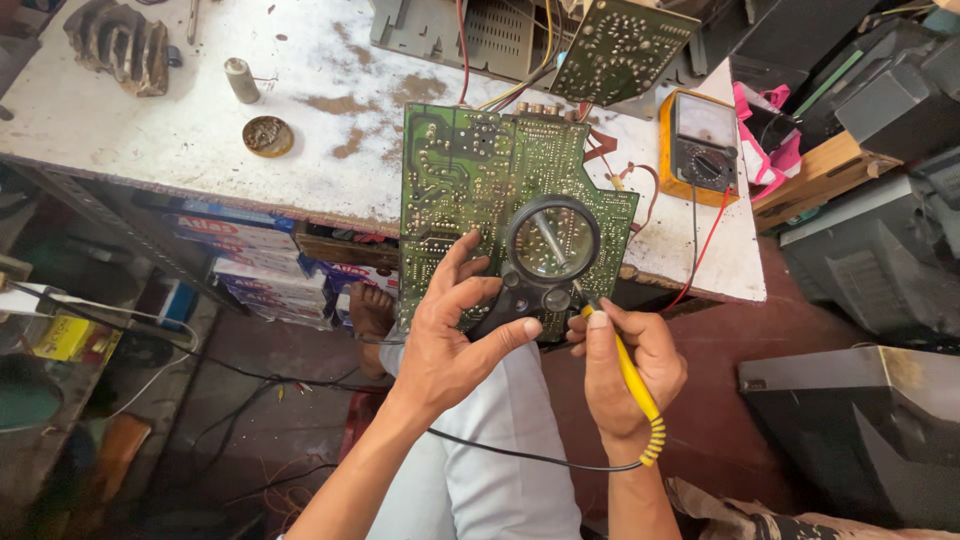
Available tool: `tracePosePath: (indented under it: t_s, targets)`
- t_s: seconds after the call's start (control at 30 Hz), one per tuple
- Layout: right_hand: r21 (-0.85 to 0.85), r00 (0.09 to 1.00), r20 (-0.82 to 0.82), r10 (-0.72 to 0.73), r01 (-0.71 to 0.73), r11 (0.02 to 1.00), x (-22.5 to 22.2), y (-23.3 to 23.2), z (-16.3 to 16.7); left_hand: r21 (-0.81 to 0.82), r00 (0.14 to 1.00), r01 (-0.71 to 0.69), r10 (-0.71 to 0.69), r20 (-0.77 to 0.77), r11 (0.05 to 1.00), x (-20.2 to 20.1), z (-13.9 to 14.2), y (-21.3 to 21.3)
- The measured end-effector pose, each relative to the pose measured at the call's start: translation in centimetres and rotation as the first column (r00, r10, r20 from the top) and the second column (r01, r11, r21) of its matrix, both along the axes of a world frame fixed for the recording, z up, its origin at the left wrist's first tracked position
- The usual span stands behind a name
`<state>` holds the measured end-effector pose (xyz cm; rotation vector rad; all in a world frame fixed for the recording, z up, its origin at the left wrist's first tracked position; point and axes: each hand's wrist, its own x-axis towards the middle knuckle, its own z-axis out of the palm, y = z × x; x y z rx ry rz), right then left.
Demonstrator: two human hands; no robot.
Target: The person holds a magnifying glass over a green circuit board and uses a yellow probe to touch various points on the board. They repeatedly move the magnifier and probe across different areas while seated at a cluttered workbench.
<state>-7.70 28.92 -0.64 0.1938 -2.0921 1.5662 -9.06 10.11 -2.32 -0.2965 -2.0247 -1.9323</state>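
Magnifier (pixel 552 243) gripped by left hand (pixel 455 335) over circuit board (pixel 500 205), enlarging solder side; yellow probe (pixel 625 365) pinched in right hand (pixel 625 375), tip viewed under lens.

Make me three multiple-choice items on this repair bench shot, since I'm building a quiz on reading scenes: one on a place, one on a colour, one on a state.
1. Where does the analog meter sit?
A. On the floor
B. On the white bench, beyond the green circuit board
C. On the person's lap

2. What colour is the handle of the tool in the right hand?
A. Yellow
B. Blue
C. Red

3. How is the magnifying lens placed?
A. Lying flat on the bench, apart from the board
B. Hanging from a wire
C. Held by the left hand over the green circuit board

Answers: 1 B, the meter rests on the bench top past the board's far right edge. 2 A, the yellow tool runs through the fist. 3 C, the board's traces show through the lens.
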Motion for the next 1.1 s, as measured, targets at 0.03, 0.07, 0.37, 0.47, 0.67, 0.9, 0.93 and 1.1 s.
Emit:
tracePosePath:
  t_s: [0.03, 0.07, 0.37, 0.47, 0.67, 0.9, 0.93, 1.1]
  targets:
    - [-0.029, 1.000, 0.011, 0.003, -0.003, 1.000, -0.1, 0.1, -0.1, -0.002, 1.000, -0.001, 0.001, 0.001, 1.000, 0.0, -0.1, 0.0]
    - [-0.058, 1.000, 0.021, 0.007, -0.006, 0.998, -0.1, 0.1, -0.2, -0.004, 1.000, -0.002, 0.002, 0.002, 1.000, 0.0, -0.1, 0.0]
    - [-0.166, 0.999, 0.039, 0.016, -0.009, 0.986, -0.2, 0.7, -1.1, -0.018, 1.000, -0.001, 0.001, 0.017, 1.000, 0.0, 0.0, 0.2]
    - [-0.352, 0.999, 0.046, -0.020, 0.035, 0.936, 0.4, 2.7, -1.8, -0.045, 1.000, -0.002, 0.003, 0.018, 0.999, 0.1, 0.1, 0.2]
    - [-0.923, 0.995, 0.074, 0.062, 0.045, 0.381, 1.0, 11.9, -3.9, 0.006, 0.999, 0.022, -0.021, -0.046, 1.000, 0.2, 0.0, 0.7]
    - [-0.555, 0.927, 0.126, -0.355, 0.362, 0.749, 1.2, 20.4, -4.5, 0.121, 0.988, 0.058, -0.074, 0.133, 0.991, 1.2, -0.6, 1.6]
    - [-0.471, 0.921, 0.126, -0.368, 0.382, 0.795, 1.0, 20.9, -4.2, 0.082, 0.980, 0.030, -0.046, 0.192, 0.996, 1.4, -0.7, 1.6]
    - [-0.156, 0.915, 0.119, -0.386, 0.401, 0.903, -0.4, 21.7, -2.8, -0.013, 0.968, -0.012, 0.014, 0.250, 1.000, 1.6, -1.4, 2.1]
